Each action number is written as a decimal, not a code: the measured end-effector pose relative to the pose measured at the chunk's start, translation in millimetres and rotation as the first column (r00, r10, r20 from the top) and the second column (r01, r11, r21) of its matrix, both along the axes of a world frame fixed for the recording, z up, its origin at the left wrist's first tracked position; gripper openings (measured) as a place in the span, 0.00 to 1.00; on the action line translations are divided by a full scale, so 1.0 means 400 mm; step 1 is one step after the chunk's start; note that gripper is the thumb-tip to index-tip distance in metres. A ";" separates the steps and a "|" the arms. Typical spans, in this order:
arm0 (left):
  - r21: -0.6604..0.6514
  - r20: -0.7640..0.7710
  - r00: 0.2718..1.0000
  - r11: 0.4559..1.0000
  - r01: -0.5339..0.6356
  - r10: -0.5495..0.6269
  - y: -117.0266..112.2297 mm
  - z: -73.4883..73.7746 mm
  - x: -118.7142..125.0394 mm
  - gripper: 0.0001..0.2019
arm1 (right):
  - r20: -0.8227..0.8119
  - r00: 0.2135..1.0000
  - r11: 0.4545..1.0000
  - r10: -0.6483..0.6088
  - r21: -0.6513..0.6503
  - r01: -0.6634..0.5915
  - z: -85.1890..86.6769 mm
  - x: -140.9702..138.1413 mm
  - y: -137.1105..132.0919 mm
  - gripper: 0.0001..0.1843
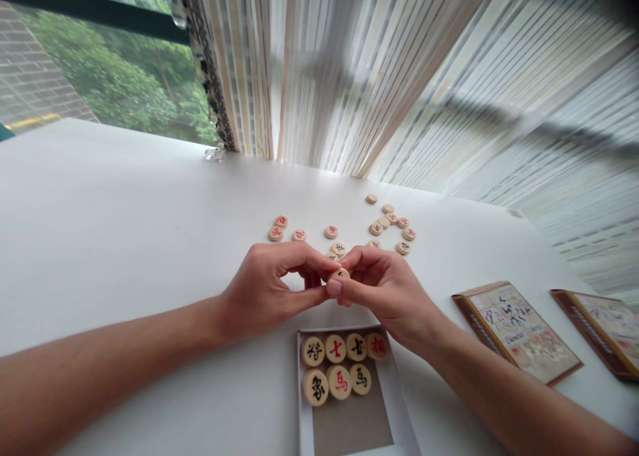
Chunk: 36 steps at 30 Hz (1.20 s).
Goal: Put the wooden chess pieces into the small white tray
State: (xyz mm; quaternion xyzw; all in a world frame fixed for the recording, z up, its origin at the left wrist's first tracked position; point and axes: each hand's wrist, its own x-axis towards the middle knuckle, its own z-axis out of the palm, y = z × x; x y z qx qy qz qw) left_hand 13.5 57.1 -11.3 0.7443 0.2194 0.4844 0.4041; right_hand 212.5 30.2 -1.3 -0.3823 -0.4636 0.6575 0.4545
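Note:
Between the fingertips of both hands is a round wooden Chinese chess piece (341, 274) with a dark mark, its face partly covered. My left hand (274, 283) pinches it from the left, and my right hand (382, 286) has thumb and fingers closed on it from the right. Just below the hands lies a shallow white box tray (305, 436) with a grey-brown bottom. Two rows of pieces with red or black characters fill its upper part, among them a black-marked piece (315, 387) and a red-marked piece (378, 346).
Several loose pieces lie beyond my hands, such as a red-marked one (331, 231) and a blank-faced one (371, 199). Two Chinese chess boxes (524, 329) rest at the right. A string curtain (319, 70) hangs along the table's far edge, with a crystal ornament (214, 154) near it.

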 end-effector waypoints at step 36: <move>-0.067 0.019 0.998 0.996 0.058 -0.057 0.012 -0.006 -0.007 0.09 | 0.137 0.990 0.992 0.015 0.122 -0.031 0.008 0.025 0.010 0.10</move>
